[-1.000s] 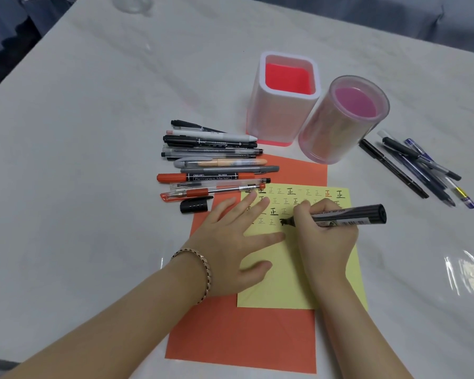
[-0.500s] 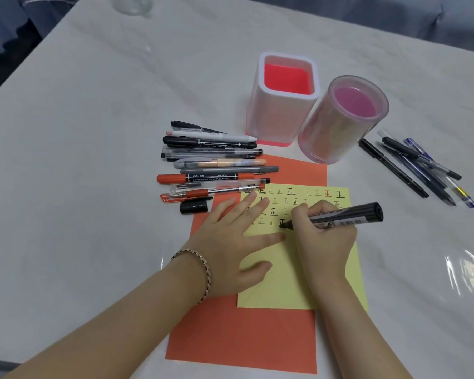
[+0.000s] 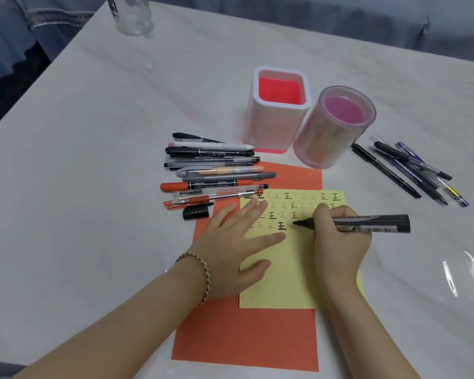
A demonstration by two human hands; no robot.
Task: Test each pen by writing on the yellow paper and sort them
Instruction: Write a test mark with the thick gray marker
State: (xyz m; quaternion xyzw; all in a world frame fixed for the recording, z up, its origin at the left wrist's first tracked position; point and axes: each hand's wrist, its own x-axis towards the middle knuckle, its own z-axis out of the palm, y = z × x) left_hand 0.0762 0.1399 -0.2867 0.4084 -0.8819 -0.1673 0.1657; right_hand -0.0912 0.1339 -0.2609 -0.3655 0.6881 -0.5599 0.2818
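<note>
your right hand [image 3: 340, 242] grips the black marker [image 3: 372, 223], tip at the yellow paper [image 3: 285, 283] that your flat left hand [image 3: 230, 242] pins; many marks [image 3: 288, 196] are down, but the square cup [image 3: 266, 127] and round cup [image 3: 326, 143] stand empty.

Both forearms show bare skin from the wrist back to where the lower edge of the view cuts them off. The left hand [image 3: 231, 242] has a slim bracelet [image 3: 203, 272] at its wrist: one narrow band of small links or beads, brownish with paler glints. Whether it is metal or cord cannot be told. The band curves round the outer side of the wrist. The right hand [image 3: 340, 242] and its wrist are bare.
</note>
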